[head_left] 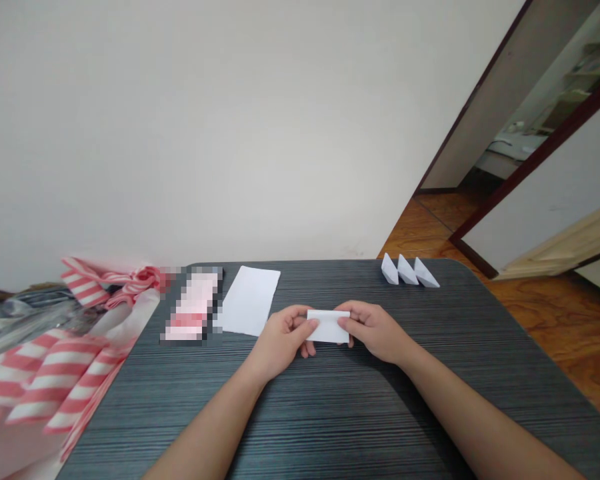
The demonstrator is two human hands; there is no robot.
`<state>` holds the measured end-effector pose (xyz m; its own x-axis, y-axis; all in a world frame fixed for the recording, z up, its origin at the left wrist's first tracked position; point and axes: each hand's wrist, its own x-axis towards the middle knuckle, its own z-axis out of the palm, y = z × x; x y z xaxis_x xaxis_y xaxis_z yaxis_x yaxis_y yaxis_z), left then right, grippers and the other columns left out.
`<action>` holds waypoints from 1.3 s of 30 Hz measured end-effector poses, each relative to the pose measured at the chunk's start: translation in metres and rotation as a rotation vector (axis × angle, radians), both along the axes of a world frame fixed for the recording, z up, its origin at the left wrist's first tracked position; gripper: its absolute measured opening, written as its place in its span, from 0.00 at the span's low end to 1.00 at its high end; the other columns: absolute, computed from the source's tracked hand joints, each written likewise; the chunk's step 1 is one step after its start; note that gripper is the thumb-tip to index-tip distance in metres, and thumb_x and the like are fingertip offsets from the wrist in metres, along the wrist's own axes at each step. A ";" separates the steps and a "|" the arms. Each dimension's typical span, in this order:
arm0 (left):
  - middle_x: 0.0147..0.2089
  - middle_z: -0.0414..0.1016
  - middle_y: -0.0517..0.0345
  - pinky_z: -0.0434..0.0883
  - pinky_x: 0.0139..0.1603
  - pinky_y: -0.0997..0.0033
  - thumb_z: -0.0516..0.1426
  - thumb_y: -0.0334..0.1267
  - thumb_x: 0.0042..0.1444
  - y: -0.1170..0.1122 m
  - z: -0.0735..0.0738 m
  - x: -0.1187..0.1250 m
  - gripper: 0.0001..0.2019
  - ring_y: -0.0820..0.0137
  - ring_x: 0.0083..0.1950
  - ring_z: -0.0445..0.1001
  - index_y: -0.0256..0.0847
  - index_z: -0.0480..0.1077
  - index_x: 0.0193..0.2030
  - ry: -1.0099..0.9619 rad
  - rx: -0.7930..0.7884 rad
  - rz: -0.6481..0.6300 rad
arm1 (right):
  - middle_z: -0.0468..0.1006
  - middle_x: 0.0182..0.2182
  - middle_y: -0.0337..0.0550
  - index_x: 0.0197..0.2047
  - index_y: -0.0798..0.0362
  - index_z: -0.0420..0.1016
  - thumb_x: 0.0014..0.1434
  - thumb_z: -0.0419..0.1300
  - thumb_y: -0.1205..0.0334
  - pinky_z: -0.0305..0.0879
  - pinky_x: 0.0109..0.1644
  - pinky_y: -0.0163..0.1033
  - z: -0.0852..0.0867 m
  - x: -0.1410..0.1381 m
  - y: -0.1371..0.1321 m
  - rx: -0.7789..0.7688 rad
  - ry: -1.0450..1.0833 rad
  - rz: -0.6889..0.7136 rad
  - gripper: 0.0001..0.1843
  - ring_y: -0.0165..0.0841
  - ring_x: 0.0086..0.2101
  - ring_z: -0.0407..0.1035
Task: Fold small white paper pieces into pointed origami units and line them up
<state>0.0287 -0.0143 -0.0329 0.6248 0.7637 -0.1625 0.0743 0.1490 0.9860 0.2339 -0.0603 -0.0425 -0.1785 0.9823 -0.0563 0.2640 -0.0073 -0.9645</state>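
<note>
A small folded white paper (327, 327) is held just above the dark striped table (330, 413), near its middle. My left hand (283, 340) pinches its left edge with thumb and fingers closed. My right hand (373, 330) pinches its right edge the same way. Three folded white paper boats (409, 272) stand in a row at the table's far right edge. A stack of flat white sheets (250, 300) lies at the far left of the hands.
A blurred pink and white item (193, 305) lies beside the white sheets. Red and white striped cloth (55, 373) is heaped off the table's left side. A plain wall stands behind the table, and a wooden floor and doorway (520, 153) are to the right.
</note>
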 end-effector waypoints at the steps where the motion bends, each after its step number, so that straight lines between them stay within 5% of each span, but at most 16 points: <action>1: 0.19 0.71 0.60 0.64 0.21 0.78 0.52 0.45 0.57 0.000 0.000 -0.001 0.14 0.76 0.18 0.66 0.35 0.66 0.42 0.014 -0.012 -0.031 | 0.71 0.23 0.37 0.43 0.55 0.71 0.60 0.53 0.60 0.62 0.26 0.32 0.000 0.000 0.000 0.003 -0.011 -0.007 0.11 0.27 0.21 0.66; 8: 0.18 0.71 0.60 0.63 0.19 0.79 0.52 0.47 0.57 0.000 -0.004 -0.001 0.14 0.76 0.17 0.66 0.37 0.63 0.30 0.069 -0.026 -0.008 | 0.70 0.23 0.37 0.43 0.55 0.71 0.60 0.53 0.60 0.62 0.26 0.31 0.000 0.001 -0.001 0.005 -0.030 -0.029 0.11 0.27 0.21 0.65; 25: 0.27 0.75 0.55 0.62 0.16 0.80 0.51 0.48 0.57 -0.002 -0.003 0.001 0.16 0.77 0.18 0.68 0.36 0.63 0.30 0.111 -0.003 0.014 | 0.73 0.23 0.38 0.43 0.55 0.70 0.60 0.52 0.59 0.61 0.25 0.31 -0.001 0.001 0.000 -0.008 -0.031 -0.026 0.11 0.27 0.21 0.66; 39: 0.16 0.68 0.61 0.60 0.16 0.81 0.50 0.48 0.57 -0.004 0.008 0.000 0.17 0.77 0.16 0.65 0.36 0.67 0.27 0.162 0.052 0.000 | 0.71 0.19 0.38 0.32 0.56 0.73 0.61 0.51 0.56 0.61 0.28 0.32 0.011 0.001 -0.001 0.010 -0.121 -0.009 0.15 0.28 0.22 0.66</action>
